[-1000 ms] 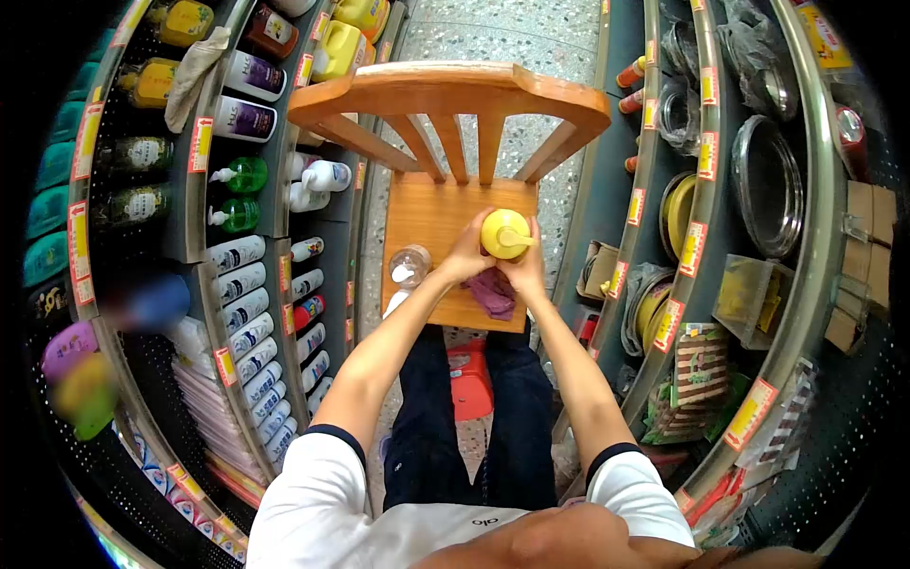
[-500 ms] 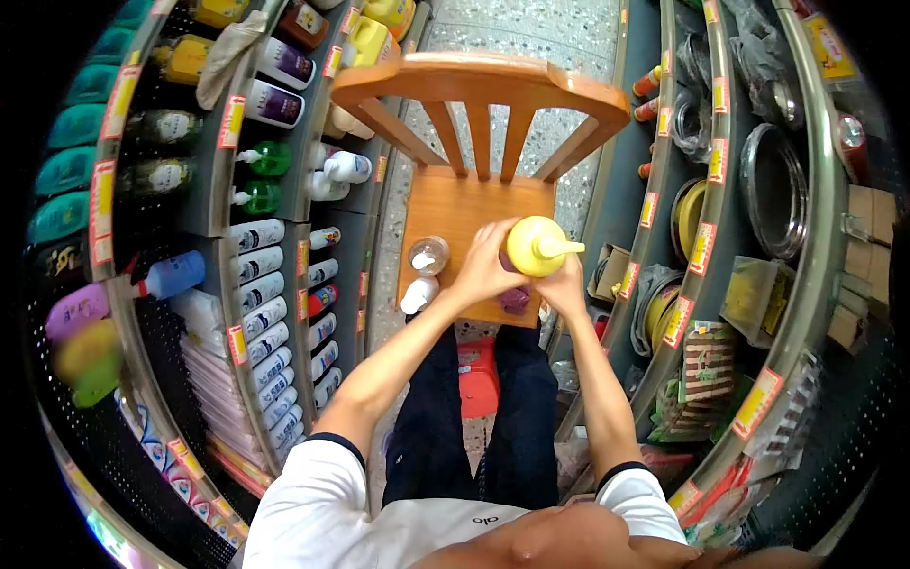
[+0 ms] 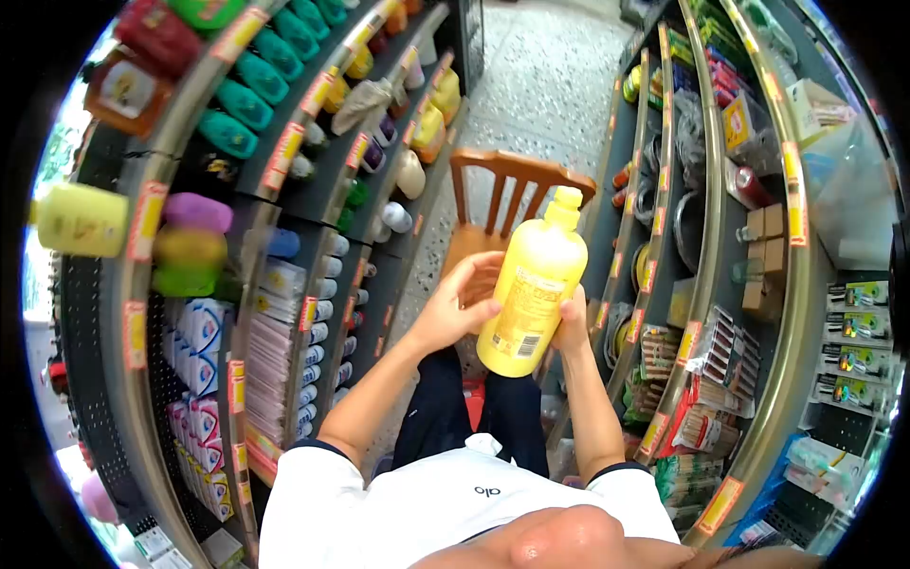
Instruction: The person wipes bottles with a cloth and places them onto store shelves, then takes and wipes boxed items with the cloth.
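A large yellow pump bottle (image 3: 533, 284) is held up in front of my lap, its printed side with a barcode facing me and its top tilted away. My left hand (image 3: 453, 305) is curved against the left side, thumb at the bottle's edge and fingers reaching towards its back. On the right side, my right hand (image 3: 571, 324) grips the lower part, with its thumb in view and the other fingers hidden behind. Beyond the bottle stands a wooden chair (image 3: 464, 248), its seat partly covered by the bottle and my hand.
Shelves (image 3: 346, 256) of bottles and boxed goods line my left. On my right, shelving (image 3: 697, 275) carries pans, brushes and packets. The speckled floor (image 3: 536, 85) runs ahead between them. A red object (image 3: 474, 400) shows between my legs.
The yellow bottle has risen off the chair area towards me and turned from a top view to show its printed label. Both hands moved with it, and the view has shifted back.
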A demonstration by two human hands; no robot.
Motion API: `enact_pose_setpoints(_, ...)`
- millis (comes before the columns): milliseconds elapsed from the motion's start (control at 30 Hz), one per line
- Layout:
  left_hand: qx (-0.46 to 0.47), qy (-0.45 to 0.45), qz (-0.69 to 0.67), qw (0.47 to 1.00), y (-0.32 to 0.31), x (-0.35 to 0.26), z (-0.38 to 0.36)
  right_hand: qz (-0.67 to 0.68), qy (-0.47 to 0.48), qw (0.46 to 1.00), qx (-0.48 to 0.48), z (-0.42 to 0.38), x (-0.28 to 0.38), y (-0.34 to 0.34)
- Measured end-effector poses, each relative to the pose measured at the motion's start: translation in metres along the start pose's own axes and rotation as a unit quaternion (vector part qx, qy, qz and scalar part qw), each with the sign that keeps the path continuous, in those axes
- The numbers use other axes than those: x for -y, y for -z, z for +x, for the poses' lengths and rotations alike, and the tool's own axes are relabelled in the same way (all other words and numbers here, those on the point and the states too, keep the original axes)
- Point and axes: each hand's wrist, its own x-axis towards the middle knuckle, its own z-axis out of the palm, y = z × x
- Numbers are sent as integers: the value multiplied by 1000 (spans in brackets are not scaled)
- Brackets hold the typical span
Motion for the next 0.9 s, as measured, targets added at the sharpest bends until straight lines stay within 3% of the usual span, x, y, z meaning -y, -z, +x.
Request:
enact_pose_setpoints(33, -15, -3, 6, 1000, -2, -18, -13, 14, -1, 1000, 21, 3, 9, -18)
enact_pose_setpoints(100, -93, -55, 166, 980, -7, -58, -39, -43, 43, 998, 36, 9, 20, -45)
enact_pose_setpoints(167, -177, -141, 351, 909, -13, -93, -68, -115, 98, 988, 45, 12, 36, -86)
enact_pose_setpoints(233, -260, -181, 438, 841, -18, -105, -89, -141, 122, 980, 69, 14, 55, -134)
enact_pose_setpoints(433, -445, -206, 468, 735, -12, -152, -132, -269, 199, 926, 173, 3, 75, -257)
enact_pose_setpoints(600, -543, -288, 461, 640, 19, -195, -171, -276, 280, 886, 248, -17, 73, -346)
enact_pose_setpoints(700, -581, -296, 449, 611, 45, -219, -204, -313, 361, 826, 300, -24, 67, -391)
enact_pose_setpoints(833, -564, -309, 283, 712, 72, -272, -256, -231, 297, 804, 460, -11, 56, -439)
enact_pose_setpoints(900, -556, -328, 286, 708, 103, -283, -283, -194, 215, 795, 533, 4, 49, -461)
